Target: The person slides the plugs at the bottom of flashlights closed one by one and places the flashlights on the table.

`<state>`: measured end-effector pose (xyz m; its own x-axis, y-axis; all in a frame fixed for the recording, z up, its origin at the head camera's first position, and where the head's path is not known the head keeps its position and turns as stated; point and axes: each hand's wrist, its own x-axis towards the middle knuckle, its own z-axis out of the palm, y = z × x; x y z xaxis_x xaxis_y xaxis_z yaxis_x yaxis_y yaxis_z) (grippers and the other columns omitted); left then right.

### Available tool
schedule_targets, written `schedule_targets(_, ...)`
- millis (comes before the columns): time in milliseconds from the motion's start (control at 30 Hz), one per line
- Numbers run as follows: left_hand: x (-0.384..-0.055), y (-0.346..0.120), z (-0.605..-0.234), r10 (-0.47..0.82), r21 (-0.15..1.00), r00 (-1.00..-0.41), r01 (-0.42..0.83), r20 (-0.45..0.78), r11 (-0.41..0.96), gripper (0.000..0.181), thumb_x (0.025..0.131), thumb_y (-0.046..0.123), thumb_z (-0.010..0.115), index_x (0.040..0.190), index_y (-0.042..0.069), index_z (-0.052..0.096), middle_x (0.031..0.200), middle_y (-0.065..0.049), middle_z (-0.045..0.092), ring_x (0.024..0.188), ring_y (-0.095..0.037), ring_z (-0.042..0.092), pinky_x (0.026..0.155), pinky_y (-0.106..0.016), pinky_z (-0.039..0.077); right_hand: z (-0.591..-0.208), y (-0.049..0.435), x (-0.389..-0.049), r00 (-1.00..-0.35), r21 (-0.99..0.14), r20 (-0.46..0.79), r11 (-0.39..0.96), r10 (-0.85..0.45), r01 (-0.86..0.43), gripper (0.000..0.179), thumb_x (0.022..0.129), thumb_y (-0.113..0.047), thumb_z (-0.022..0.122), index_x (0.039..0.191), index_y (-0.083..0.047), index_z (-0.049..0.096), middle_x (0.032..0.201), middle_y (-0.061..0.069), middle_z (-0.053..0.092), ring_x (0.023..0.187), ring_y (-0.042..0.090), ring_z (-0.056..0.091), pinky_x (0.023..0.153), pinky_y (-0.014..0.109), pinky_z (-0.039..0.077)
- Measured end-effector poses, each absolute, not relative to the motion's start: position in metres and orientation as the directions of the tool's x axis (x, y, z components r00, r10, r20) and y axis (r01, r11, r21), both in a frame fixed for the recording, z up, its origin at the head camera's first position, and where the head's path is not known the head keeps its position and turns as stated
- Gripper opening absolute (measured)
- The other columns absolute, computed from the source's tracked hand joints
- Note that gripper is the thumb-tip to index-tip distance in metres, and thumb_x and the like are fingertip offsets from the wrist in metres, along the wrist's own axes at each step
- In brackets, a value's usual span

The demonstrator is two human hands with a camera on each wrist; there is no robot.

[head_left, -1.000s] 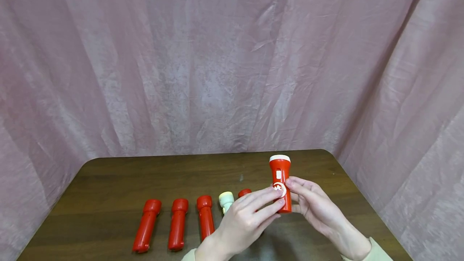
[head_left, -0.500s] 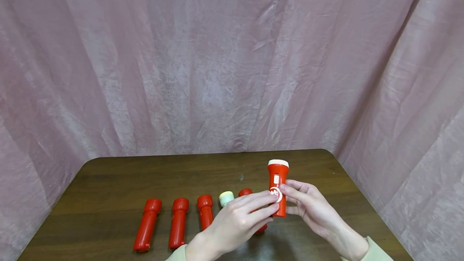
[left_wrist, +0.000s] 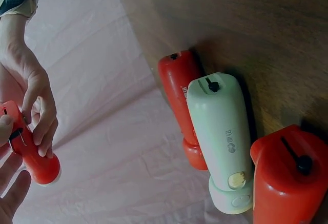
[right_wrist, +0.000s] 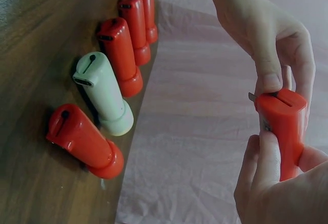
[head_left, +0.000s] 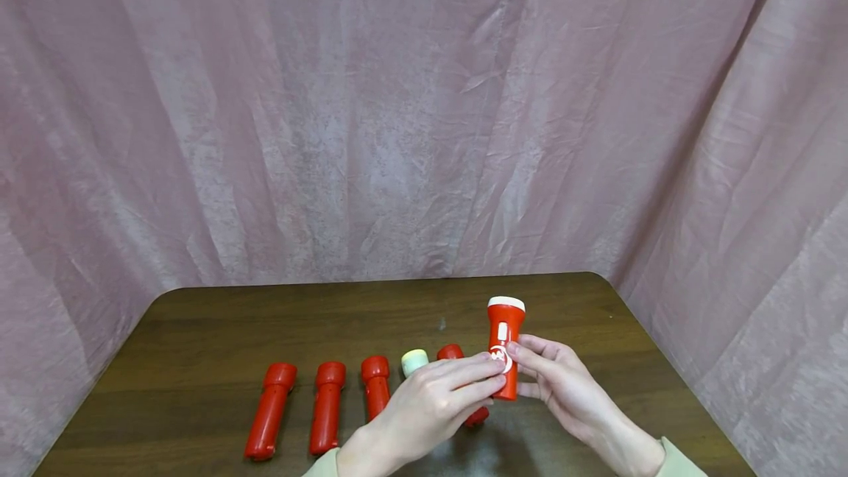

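Both hands hold a red flashlight [head_left: 506,319] with a white rim, its head upward, above the table's right half. My left hand [head_left: 433,400] grips the lower body, fingers across the white crescent print. In the right wrist view, its thumb [right_wrist: 270,78] lies at the slotted end. My right hand [head_left: 563,381] pinches the body from the right side. Metal prongs [left_wrist: 18,138] stick out of the flashlight's side in the left wrist view. A pale green flashlight [head_left: 414,361] and a red flashlight [head_left: 450,351] lie partly hidden behind my left hand.
Several other red flashlights lie in a row to the left, including a leftmost one [head_left: 269,411], a second [head_left: 327,409] and a third [head_left: 377,387]. They rest on a brown wooden table [head_left: 199,344]. Pink curtains [head_left: 397,131] hang behind and beside it.
Both hands have moved slightly down and left with the flashlight. More of the red flashlight behind my left hand now shows. The flashlights on the table stay put.
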<state>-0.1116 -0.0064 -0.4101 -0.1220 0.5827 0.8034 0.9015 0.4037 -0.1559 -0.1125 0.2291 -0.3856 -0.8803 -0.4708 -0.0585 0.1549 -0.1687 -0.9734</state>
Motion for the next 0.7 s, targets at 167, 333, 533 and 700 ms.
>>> schedule_targets(167, -0.1104, -0.0084, -0.4107, 0.571, -0.147, -0.121, 0.905, 0.812, 0.4, 0.048, 0.08, 0.017, 0.091, 0.125, 0.014, 0.077, 0.131, 0.0, 0.077, 0.121, -0.013, 0.074, 0.105, -0.022, 0.057, -0.3869, 0.229, -0.1118, -0.857, -0.964, -0.052, -0.198, -0.513, 0.176, 0.023, 0.112, -0.014, 0.045, 0.124, -0.015, 0.066, 0.111, -0.008, 0.079, 0.103, 0.004, 0.074, 0.093, 0.029, 0.064)
schedule_targets(333, -0.1101, -0.011, -0.4125, 0.564, -0.164, -0.099, 0.903, 0.82, 0.397, 0.048, 0.079, 0.018, 0.092, 0.125, 0.013, 0.077, 0.13, -0.001, 0.077, 0.121, -0.014, 0.074, 0.104, -0.023, 0.058, -0.3864, 0.2281, -0.1111, -0.825, -0.952, -0.019, -0.242, -0.565, 0.188, 0.029, 0.114, -0.013, 0.04, 0.127, -0.015, 0.066, 0.115, -0.007, 0.079, 0.107, 0.005, 0.075, 0.095, 0.029, 0.063)
schedule_targets(533, -0.1108, -0.0141, -0.4141, 0.556, -0.165, -0.09, 0.905, 0.826, 0.391, 0.043, 0.084, 0.014, 0.088, 0.126, 0.012, 0.077, 0.129, -0.001, 0.077, 0.122, -0.015, 0.074, 0.104, -0.023, 0.058, -0.3847, 0.2273, -0.1117, -0.797, -0.93, 0.027, -0.307, -0.603, 0.2, 0.033, 0.113, -0.009, 0.036, 0.131, -0.012, 0.064, 0.122, -0.002, 0.079, 0.11, 0.009, 0.076, 0.096, 0.029, 0.063)
schedule_targets(700, -0.1113, -0.0156, -0.4132, 0.549, -0.152, -0.091, 0.912, 0.831, 0.38, 0.045, 0.083, 0.014, 0.088, 0.126, 0.012, 0.077, 0.129, -0.002, 0.077, 0.121, -0.015, 0.075, 0.103, -0.022, 0.058, -0.3861, 0.2263, -0.1122, -0.785, -0.926, 0.039, -0.317, -0.619, 0.205, 0.033, 0.113, -0.009, 0.036, 0.132, -0.011, 0.062, 0.121, -0.002, 0.078, 0.111, 0.009, 0.075, 0.097, 0.03, 0.063)
